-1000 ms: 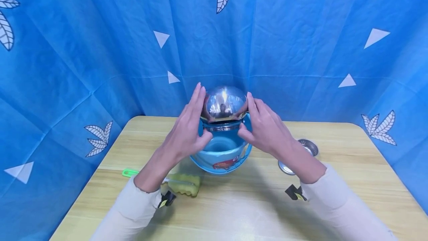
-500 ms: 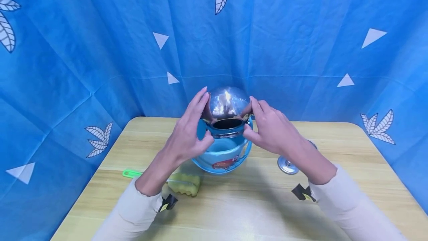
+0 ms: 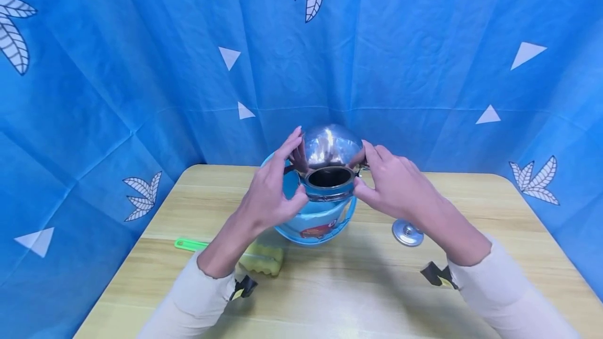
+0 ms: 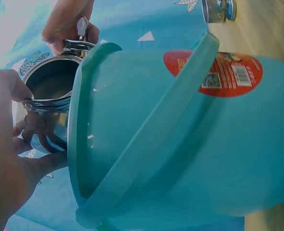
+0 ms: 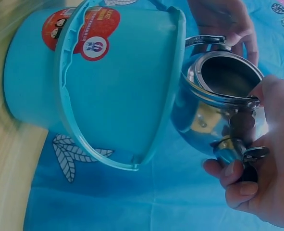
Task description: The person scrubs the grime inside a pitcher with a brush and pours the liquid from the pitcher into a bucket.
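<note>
A shiny steel teapot [image 3: 332, 145] is held between both hands above a light blue bucket [image 3: 308, 218]. It is tilted on its side, with its round, lidless mouth facing the person in the head view. My left hand [image 3: 273, 192] grips one side, thumb at the mouth's rim. On the other side my right hand [image 3: 398, 184] grips it with the thumb near the rim; in the right wrist view its fingers [image 5: 233, 180] curl round a short projecting part of the teapot [image 5: 223, 106]. The bucket stands upright, its handle [image 4: 151, 130] hanging down its side.
A round steel lid [image 3: 408, 232] with a knob lies on the wooden table [image 3: 344, 297] by the right forearm. A small metal cup-like piece [image 4: 214, 10] stands beside it. Left of the bucket lies a yellow sponge [image 3: 264, 260] brush with a green handle [image 3: 189, 245]. Blue curtain [image 3: 400, 67] hangs behind.
Both hands have moved the teapot a little rightward and nearer the person. It has turned so that its open mouth now shows. The right forearm has shifted right, uncovering the lid.
</note>
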Available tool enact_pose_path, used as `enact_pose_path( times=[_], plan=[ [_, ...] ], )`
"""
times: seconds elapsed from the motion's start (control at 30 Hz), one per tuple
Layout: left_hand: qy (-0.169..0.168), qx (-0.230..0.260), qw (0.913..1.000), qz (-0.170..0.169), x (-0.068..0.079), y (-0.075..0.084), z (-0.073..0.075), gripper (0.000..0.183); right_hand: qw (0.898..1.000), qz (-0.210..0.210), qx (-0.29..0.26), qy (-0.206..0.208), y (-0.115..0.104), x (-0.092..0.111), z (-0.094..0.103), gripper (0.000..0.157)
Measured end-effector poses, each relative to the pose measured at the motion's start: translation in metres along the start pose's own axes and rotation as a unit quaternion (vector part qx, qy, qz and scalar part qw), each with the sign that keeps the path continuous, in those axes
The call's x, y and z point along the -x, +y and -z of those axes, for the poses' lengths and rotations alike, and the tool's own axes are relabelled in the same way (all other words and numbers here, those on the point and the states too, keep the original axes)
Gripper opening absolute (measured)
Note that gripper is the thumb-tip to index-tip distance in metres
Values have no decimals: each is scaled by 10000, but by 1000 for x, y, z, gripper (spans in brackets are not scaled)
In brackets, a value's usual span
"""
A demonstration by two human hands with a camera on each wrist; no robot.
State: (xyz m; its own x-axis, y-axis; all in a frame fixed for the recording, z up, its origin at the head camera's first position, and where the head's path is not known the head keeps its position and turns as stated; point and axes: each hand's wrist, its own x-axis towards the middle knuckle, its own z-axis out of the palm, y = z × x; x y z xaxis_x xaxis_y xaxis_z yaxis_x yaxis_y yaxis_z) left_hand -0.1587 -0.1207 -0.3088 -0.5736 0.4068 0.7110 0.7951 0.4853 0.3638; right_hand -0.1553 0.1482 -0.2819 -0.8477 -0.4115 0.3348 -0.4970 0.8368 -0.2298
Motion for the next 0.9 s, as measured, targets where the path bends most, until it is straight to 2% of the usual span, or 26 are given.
enact_pose_path(
  times=[0.23,0.4,0.57,0.9],
  plan=[
    [-60,171,9998,-41,0,7,-3,83,9997,-71,110,-185,1,6,7,52],
    [-182,175,9997,51,-2,12,-6,81,9998,-34,93,-193,4,10,12,44],
    [-339,153,9992,145,-5,17,-10,79,9996,-37,127,-240,9,16,18,42],
    [-545,-46,9985,97,-12,30,-19,77,9994,-153,163,-254,19,29,28,39]
  ],
)
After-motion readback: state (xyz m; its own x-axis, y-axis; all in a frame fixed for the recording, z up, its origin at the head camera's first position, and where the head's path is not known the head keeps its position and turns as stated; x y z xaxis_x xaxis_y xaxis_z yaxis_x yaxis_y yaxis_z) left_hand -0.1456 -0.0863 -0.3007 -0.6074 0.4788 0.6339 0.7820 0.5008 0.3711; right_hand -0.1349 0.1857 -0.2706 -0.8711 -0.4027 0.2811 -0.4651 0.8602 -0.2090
